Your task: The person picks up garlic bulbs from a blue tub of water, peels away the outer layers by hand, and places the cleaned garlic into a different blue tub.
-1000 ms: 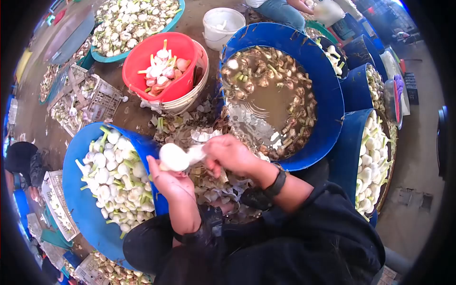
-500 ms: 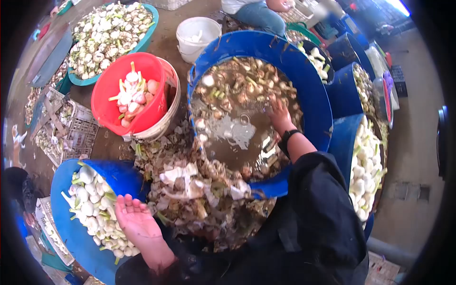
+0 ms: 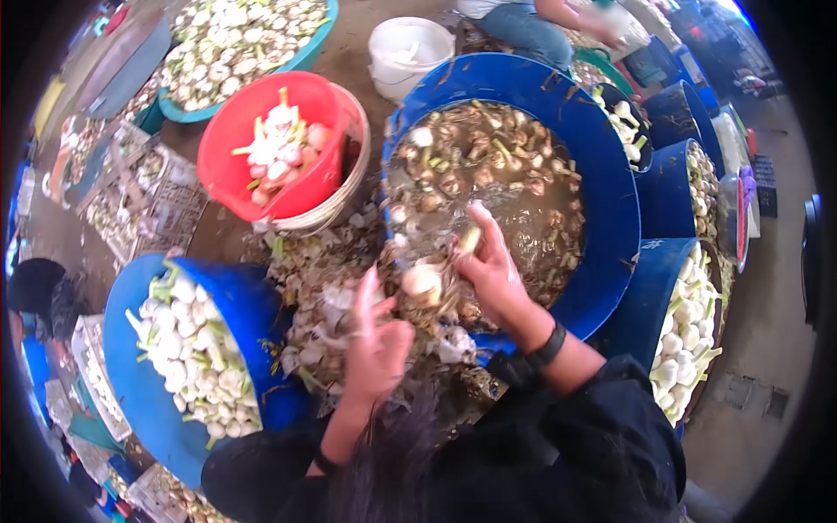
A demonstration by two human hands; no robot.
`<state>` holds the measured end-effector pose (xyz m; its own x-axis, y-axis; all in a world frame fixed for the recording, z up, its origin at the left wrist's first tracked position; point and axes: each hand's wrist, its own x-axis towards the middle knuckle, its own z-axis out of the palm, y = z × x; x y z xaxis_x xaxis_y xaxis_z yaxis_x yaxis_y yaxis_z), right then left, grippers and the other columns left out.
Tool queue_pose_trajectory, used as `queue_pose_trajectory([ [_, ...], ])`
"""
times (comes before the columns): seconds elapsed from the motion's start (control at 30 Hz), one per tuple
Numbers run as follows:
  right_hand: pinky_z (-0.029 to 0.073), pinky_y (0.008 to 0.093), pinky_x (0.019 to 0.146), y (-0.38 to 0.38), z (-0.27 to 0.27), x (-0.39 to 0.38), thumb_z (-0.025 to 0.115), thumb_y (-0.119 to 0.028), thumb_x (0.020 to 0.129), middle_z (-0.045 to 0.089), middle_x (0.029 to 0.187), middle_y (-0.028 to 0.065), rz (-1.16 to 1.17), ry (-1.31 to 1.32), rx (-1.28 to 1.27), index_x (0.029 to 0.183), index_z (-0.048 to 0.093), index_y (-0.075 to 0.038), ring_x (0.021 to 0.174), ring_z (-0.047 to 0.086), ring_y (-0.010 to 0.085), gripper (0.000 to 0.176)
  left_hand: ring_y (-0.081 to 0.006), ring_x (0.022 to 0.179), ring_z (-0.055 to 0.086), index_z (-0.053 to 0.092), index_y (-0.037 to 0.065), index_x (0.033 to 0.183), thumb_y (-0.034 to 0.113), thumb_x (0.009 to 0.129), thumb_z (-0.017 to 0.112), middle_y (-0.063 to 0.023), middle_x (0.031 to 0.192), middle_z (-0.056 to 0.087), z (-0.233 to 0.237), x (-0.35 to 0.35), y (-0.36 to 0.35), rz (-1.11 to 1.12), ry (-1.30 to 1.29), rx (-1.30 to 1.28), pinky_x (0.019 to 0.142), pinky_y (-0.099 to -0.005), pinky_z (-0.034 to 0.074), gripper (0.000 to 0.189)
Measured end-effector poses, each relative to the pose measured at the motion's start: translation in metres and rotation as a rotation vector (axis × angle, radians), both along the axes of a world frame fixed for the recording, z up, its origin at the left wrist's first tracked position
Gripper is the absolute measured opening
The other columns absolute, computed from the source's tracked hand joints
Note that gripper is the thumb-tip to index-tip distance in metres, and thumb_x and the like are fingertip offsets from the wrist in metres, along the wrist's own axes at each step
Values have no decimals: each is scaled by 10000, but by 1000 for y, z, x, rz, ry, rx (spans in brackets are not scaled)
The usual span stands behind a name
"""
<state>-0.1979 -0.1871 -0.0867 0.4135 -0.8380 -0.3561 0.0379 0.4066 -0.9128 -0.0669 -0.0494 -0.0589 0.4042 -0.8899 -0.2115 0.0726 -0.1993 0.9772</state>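
watching the head cam feed here. my right hand is out over the near edge of the big blue tub, the one full of brown water and floating unpeeled bulbs. its fingers are curled around a pale bulb, and the bulb sits right at the tub's near rim, just above the heap of peelings. there's a dark band on that wrist.

my left hand is just beside the bulb on the left, fingers spread and holding nothing. can't tell if a fingertip is actually touching the bulb or just close to it.

around me: a blue tub down on the left is tilted my way and packed with clean white bulbs. behind the peelings a red basin sits inside a white one, with a few pinkish bulbs in it. a white bucket stands at the top next to the big tub. another blue tub of white bulbs is on my right. someone else is sitting at the top edge, only a leg in jeans showing.
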Motion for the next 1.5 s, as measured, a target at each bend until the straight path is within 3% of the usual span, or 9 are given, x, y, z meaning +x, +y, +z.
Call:
queue_pose_trajectory([
  [0.2, 431, 368, 842, 62, 56, 36, 613, -115, 716, 567, 1025, 167, 582, 485, -1210, 1010, 582, -42, 1009, 505, 332, 305, -125, 953, 475, 373, 22, 1248, 161, 845, 524, -96, 1107, 470, 3, 28, 25, 239, 267, -133, 801, -235, 416, 453],
  [0.53, 452, 418, 563, 95, 74, 50, 547, -181, 729, 545, 621, 142, 807, 691, -1052, 669, 500, -48, 629, 562, 329, 153, -127, 867, 553, 541, -39, 1064, 127, 732, 563, -87, 1012, 561, -1, 52, 44, 114, 470, -60, 775, -245, 446, 371],
  [0.77, 423, 354, 500, 87, 43, 35, 458, -152, 839, 508, 553, 157, 536, 193, 171, 725, 567, 18, 501, 540, 152, 231, -138, 956, 522, 514, -18, 1146, 177, 697, 545, -86, 1055, 551, 13, 47, 44, 16, 532, -137, 833, -261, 414, 491],
  [0.9, 458, 416, 607, 90, 76, 32, 494, -226, 830, 591, 698, 193, 895, 601, -760, 786, 554, 18, 684, 565, 379, 255, -128, 970, 504, 514, -11, 1157, 213, 685, 518, -70, 1075, 540, 14, 53, 44, -17, 494, -140, 855, -250, 388, 523],
  [1.03, 467, 407, 602, 99, 81, 37, 519, -203, 786, 585, 655, 173, 914, 742, -939, 747, 559, 2, 648, 581, 335, 213, -126, 964, 501, 514, -13, 1159, 237, 675, 515, -63, 1083, 539, 9, 50, 45, -58, 466, -100, 859, -248, 378, 545],
  [1.13, 457, 371, 582, 89, 51, 33, 510, -197, 804, 571, 622, 165, 760, 514, -499, 735, 560, 8, 585, 554, 307, 222, -131, 988, 492, 513, -17, 1161, 245, 669, 516, -68, 1098, 534, 10, 48, 46, -52, 540, -116, 876, -254, 365, 557],
  [1.17, 421, 353, 524, 88, 48, 32, 494, -162, 834, 452, 532, 112, 728, 315, -7, 788, 549, -1, 568, 528, 101, 176, -133, 1004, 487, 512, -19, 1162, 249, 667, 518, -71, 1106, 532, 12, 48, 46, -48, 593, -136, 886, -258, 357, 563],
  [1.3, 439, 405, 574, 97, 64, 26, 499, -196, 817, 539, 619, 213, 749, 323, -620, 759, 550, 15, 585, 536, 365, 224, -139, 1016, 480, 515, -17, 1160, 245, 663, 518, -76, 1112, 529, 15, 51, 45, -91, 521, -101, 894, -264, 349, 562],
  [1.5, 459, 413, 586, 97, 66, 28, 498, -206, 777, 559, 625, 215, 871, 591, -702, 758, 556, 27, 593, 553, 361, 241, -147, 961, 500, 524, -9, 1151, 254, 660, 518, -72, 1087, 526, 10, 51, 46, -190, 420, -86, 884, -271, 357, 556],
])
